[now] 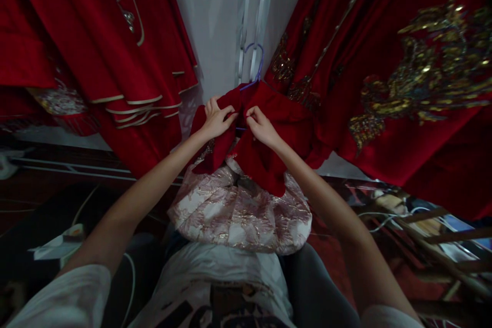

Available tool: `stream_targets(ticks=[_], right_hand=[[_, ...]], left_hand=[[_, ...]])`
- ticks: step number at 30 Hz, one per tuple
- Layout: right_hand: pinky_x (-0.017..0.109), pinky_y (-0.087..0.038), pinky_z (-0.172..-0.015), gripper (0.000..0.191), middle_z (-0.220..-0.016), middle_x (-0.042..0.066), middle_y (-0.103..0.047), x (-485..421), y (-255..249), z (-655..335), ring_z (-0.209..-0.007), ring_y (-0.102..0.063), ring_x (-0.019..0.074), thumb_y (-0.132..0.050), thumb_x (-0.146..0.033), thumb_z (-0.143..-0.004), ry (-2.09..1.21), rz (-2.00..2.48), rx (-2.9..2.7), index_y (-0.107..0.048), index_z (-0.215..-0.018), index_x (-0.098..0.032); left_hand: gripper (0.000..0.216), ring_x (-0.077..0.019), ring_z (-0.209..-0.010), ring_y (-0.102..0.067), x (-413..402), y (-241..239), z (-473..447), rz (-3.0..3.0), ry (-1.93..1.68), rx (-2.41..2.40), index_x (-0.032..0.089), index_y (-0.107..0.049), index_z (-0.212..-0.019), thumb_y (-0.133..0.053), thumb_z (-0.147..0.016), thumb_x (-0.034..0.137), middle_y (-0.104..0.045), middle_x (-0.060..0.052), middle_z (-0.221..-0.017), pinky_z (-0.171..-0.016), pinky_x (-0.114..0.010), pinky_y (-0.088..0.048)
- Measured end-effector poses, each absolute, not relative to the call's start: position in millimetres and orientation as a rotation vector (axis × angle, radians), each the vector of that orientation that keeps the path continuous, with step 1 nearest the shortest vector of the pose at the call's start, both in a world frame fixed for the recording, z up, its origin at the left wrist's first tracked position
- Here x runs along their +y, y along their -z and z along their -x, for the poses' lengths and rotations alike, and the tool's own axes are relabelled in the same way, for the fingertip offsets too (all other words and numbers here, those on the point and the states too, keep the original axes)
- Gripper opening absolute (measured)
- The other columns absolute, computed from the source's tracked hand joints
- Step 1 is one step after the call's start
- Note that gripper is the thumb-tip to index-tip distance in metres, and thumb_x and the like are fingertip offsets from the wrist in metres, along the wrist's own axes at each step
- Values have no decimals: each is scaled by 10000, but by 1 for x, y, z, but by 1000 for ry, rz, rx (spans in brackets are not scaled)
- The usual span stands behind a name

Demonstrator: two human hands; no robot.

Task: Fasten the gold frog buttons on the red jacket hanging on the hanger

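In the middle, a red garment (265, 156) hangs from a purple hanger (259, 59) hooked over a metal rail. Its front edges are parted, and the hanger's lower bar shows between them. My left hand (218, 118) pinches the left front edge near the collar, fingers closed on the cloth. Opposite it, my right hand (260, 125) grips the right edge with thumb and fingers pressed together. Below both hands a pale pink and gold brocade skirt part (242, 212) bulges out over my lap. Whether it is joined to the red cloth I cannot tell.
Red garments with pale piping (142, 51) hang at the left. To the right hangs a red garment with gold sequin embroidery (418, 77). A wooden frame (442, 261) with cables stands low at the right. At the lower left is a small white box (61, 246).
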State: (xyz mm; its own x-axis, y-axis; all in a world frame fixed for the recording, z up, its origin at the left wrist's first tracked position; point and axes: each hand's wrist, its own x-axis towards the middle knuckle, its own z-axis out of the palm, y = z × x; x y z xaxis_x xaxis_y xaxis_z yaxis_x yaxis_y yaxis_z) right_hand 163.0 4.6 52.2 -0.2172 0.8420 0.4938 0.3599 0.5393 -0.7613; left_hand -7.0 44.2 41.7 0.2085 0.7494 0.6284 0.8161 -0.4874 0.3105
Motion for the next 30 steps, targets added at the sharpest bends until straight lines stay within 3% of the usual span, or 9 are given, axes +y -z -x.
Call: stream_targets(ticks=[4, 9, 12, 14, 18, 24, 30], right_hand=[[213, -324, -403, 54, -657, -61, -445, 7, -49, -169, -412, -374, 74, -407, -244, -815, -708, 1032, -1782, -386, -865, -244], [199, -358, -407, 82, -679, -52, -456, 5, -49, -168, -458, -407, 70, -447, -233, -796, -638, 1007, -1769, -397, -861, -240], [192, -354, -386, 112, -690, -61, -442, 3, -48, -170, -443, -399, 62, -449, -269, -788, -735, 992, -1768, -386, -878, -246], [193, -344, -382, 129, -688, -67, -432, 3, -46, -174, -437, -392, 60, -455, -280, -776, -773, 979, -1771, -377, -873, -247], [200, -347, -454, 167, -659, -72, -416, -1, -44, -183, -499, -398, 70, -520, -247, -732, -640, 924, -1881, -380, -820, -234], [236, -414, -561, 217, -707, -47, -512, -16, -48, -184, -584, -491, 97, -607, -282, -737, -496, 884, -1998, -423, -837, -226], [244, -477, -561, 238, -888, 22, -607, -17, -39, -181, -750, -598, 146, -608, -351, -784, -539, 849, -1973, -486, -949, -230]], left_hand=[[166, -342, -1327, -247, 20, -27, -12, 2410, 1298, -1353, 223, -668, -883, -552, -847, 337, -323, -83, -1430, -1094, -554, -215], [198, -316, -1229, -372, -9, -12, -29, 2453, 1318, -1270, 184, -631, -1002, -506, -873, 267, -366, -144, -1367, -1022, -508, -337], [203, -301, -1117, -473, -14, -4, -29, 2397, 1390, -1375, 168, -585, -972, -464, -910, 319, -495, -167, -1162, -959, -467, -390], [215, -267, -950, -558, -12, 2, -27, 2441, 1423, -1480, 180, -545, -928, -460, -917, 378, -559, -120, -933, -851, -414, -446], [234, -151, -594, -531, 1, 7, -22, 2639, 1632, -1571, 205, -474, -852, -593, -837, 406, -486, 27, -635, -590, -267, -421], [250, -80, -565, -535, 17, -6, -24, 2601, 2381, -1515, 197, -430, -836, -661, -748, 228, -519, 57, -655, -534, -193, -399], [271, -94, -693, -631, 9, -2, -19, 2384, 2552, -1423, 203, -438, -906, -655, -746, 178, -602, 27, -755, -688, -230, -504]])
